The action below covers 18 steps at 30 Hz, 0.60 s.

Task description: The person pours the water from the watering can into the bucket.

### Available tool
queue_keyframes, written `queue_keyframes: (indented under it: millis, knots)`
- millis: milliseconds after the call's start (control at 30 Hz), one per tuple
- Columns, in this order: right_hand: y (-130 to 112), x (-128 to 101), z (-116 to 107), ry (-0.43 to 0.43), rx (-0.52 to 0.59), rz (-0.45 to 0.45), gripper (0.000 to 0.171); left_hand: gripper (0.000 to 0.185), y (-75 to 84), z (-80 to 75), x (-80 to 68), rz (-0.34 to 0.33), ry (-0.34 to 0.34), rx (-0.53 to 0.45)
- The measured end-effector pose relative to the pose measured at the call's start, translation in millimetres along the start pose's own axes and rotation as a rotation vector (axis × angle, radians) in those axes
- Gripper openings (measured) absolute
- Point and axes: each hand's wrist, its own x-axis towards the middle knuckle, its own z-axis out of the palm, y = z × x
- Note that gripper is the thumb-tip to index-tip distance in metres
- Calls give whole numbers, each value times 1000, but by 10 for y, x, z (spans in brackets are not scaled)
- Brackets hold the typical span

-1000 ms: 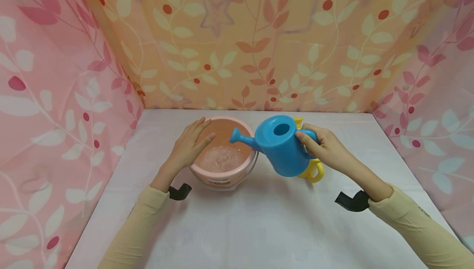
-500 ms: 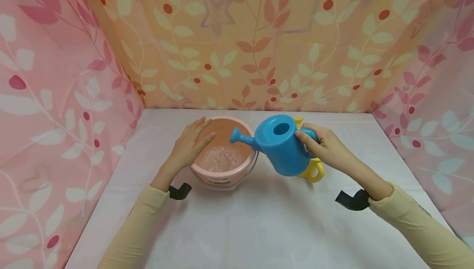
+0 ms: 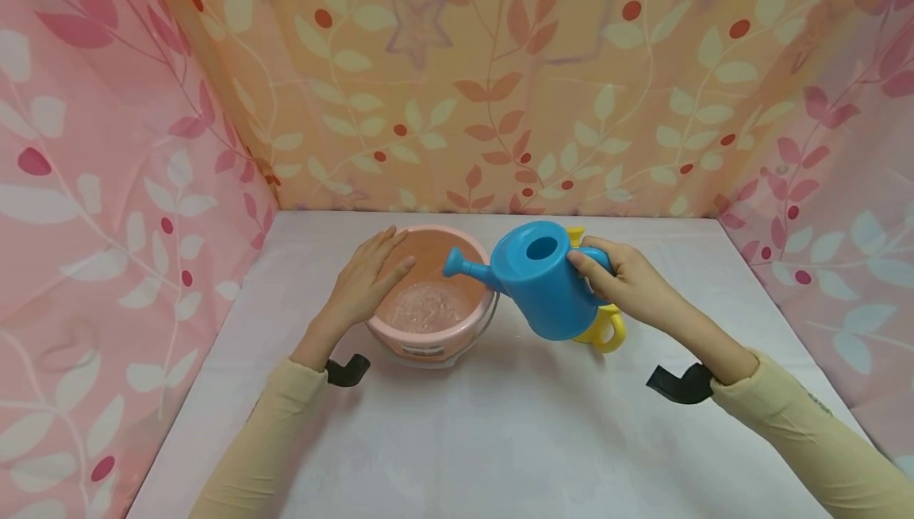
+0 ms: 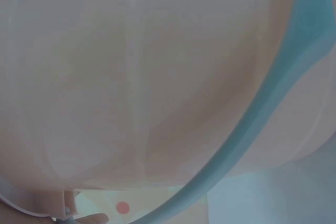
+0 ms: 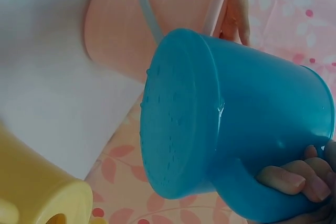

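My right hand (image 3: 628, 281) grips the handle of a blue watering can (image 3: 537, 279), tilted so its spout (image 3: 464, 266) points down over a pink bucket (image 3: 432, 331). Water (image 3: 427, 306) lies rippling in the bucket. My left hand (image 3: 366, 277) rests with straight fingers on the bucket's left rim. In the right wrist view the can's underside (image 5: 184, 114) fills the frame, my fingers (image 5: 294, 179) curled at its handle and the bucket (image 5: 121, 30) behind it. The left wrist view is filled by the bucket's pink wall (image 4: 136, 77) and its pale blue bail (image 4: 262, 114).
A yellow watering can (image 3: 603, 327) stands on the table just behind the blue one, seen also in the right wrist view (image 5: 37, 187). A white cloth (image 3: 500, 432) covers the table. Leaf-patterned curtains (image 3: 457, 74) close in the back and both sides.
The water in the bucket keeps rippling. Both hands and the blue can have hardly moved.
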Motion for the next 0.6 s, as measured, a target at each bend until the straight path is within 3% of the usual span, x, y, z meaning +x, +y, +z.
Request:
queue_keyframes:
  millis: [267,600]
  knots:
    - [-7,26,-15,-5,19,40,24,62,-1,8,-5,8,4,-8]
    - [-49,47,-5,10,33,85,35,63,8,1,-6,2,6,-6]
